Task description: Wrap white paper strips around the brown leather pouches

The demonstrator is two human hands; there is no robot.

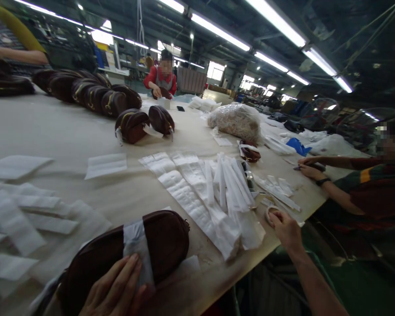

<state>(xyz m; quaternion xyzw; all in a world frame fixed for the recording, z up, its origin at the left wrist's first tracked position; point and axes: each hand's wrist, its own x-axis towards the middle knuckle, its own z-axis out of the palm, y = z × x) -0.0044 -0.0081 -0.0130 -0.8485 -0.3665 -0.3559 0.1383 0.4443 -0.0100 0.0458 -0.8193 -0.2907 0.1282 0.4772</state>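
Observation:
A dark brown leather bag [166,237] lies in front of me, a white wrapping strip [136,237] round its middle. My left hand [116,285] grips the bag over this strip, its fingers together and pressing the strip down. Off to the right, at the table's edge, my right hand [288,230] is closed on a roll of tape [270,215]. Between the hands, fanned stacks of white wrapping sheets [181,188] and folded white strips [232,182] lie on the table.
Loose white sheets [16,219] cover the table's left side. Rows of brown bags [95,96] stand behind. A plastic-wrapped bundle [235,120] and a small brown pouch [250,151] lie further back. One co-worker [164,77] is across the table, another [358,188] at right.

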